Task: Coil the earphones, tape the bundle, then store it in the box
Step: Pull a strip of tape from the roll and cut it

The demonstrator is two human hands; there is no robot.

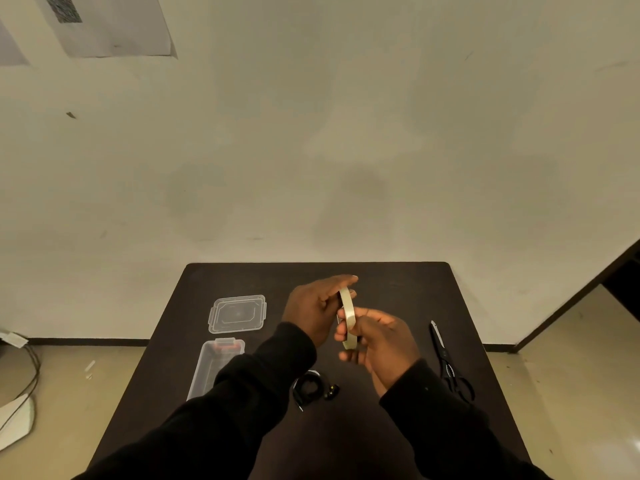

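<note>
A pale roll of tape (pixel 348 317) stands on edge in the air above the middle of the dark table (pixel 391 282). My left hand (pixel 311 310) grips its upper rim and my right hand (pixel 377 341) holds its lower part. Below the hands, the black earphones (pixel 311 388) lie coiled on the table, with the earbuds beside the coil on the right. A clear plastic box (pixel 214 365) sits open at the left, partly hidden by my left sleeve. Its clear lid (pixel 237 313) lies flat just beyond it.
Black scissors (pixel 446 362) lie on the table's right side, blades pointing away from me. A wall rises just behind the table. On the floor at the left are cables (pixel 31 368) and a white object (pixel 17 420).
</note>
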